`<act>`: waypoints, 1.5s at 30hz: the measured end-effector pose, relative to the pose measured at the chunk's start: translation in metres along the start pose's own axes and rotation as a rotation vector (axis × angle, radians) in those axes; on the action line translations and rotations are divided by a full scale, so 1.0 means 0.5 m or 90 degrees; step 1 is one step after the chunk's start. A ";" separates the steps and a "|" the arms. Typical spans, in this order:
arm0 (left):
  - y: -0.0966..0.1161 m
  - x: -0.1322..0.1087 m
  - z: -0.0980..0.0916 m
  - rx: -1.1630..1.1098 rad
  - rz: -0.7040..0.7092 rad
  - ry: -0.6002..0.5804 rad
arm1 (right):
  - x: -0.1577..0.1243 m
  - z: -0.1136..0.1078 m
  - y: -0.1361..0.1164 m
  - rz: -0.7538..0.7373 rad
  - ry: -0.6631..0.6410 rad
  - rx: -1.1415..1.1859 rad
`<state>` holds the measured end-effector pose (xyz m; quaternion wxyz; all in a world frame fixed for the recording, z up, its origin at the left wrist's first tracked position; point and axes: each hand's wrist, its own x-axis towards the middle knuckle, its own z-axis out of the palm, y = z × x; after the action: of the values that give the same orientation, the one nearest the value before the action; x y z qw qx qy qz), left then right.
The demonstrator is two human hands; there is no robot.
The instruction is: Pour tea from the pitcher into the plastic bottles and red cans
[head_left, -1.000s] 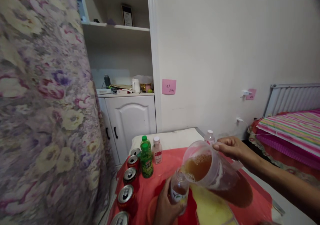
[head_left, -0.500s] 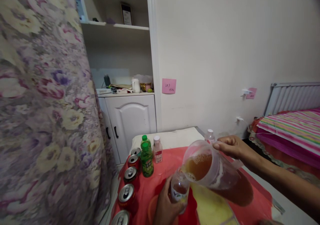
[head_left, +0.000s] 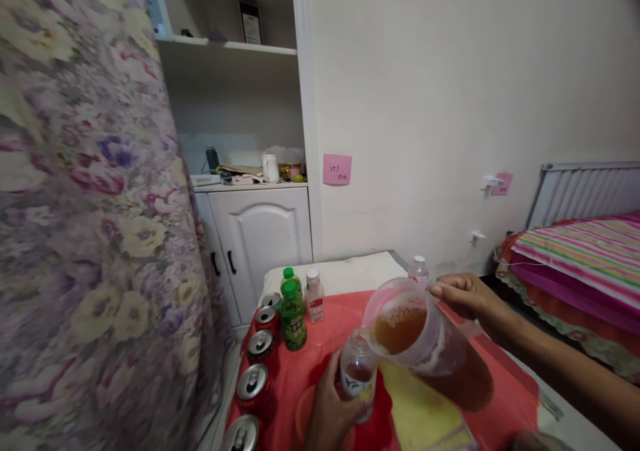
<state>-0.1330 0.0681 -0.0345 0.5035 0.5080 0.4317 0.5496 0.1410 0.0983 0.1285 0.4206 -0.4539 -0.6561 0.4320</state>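
Note:
My left hand (head_left: 335, 401) is wrapped round a small clear bottle (head_left: 359, 374) with a printed label and an uncapped mouth; some brown liquid shows inside. Tilted toward that bottle is a translucent plastic pitcher (head_left: 435, 364), its spout at the bottle's mouth. Amber-brown liquid (head_left: 400, 331) with froth lies against the pitcher's lower side. My right hand (head_left: 457, 294) grips the pitcher at its upper right, by the handle as far as it shows. Beneath the two vessels are a yellow cloth or sheet (head_left: 425, 407) and a reddish bowl-like container (head_left: 304, 414), partly covered by my left hand.
Several opened drink cans (head_left: 253, 384) line the left edge of the red-covered table (head_left: 345, 307). Green-capped bottles (head_left: 293, 317) and a white-capped bottle (head_left: 315, 297) stand beside them. Another white-capped bottle (head_left: 418, 271) is behind the pitcher. A floral curtain (head_left: 100, 204) hangs at left.
The pitcher has tipped back slightly toward upright, and its spout has lifted a little from the bottle. Both hands keep their holds. The view has shifted slightly.

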 end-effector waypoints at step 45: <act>-0.037 0.022 -0.037 0.002 -0.009 0.097 | -0.062 0.058 0.370 -0.033 0.340 0.209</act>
<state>-0.1492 0.0822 -0.0535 0.4720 0.4625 0.4733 0.5825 0.1637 0.1030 -0.0599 0.6563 -0.4605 -0.4553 0.3872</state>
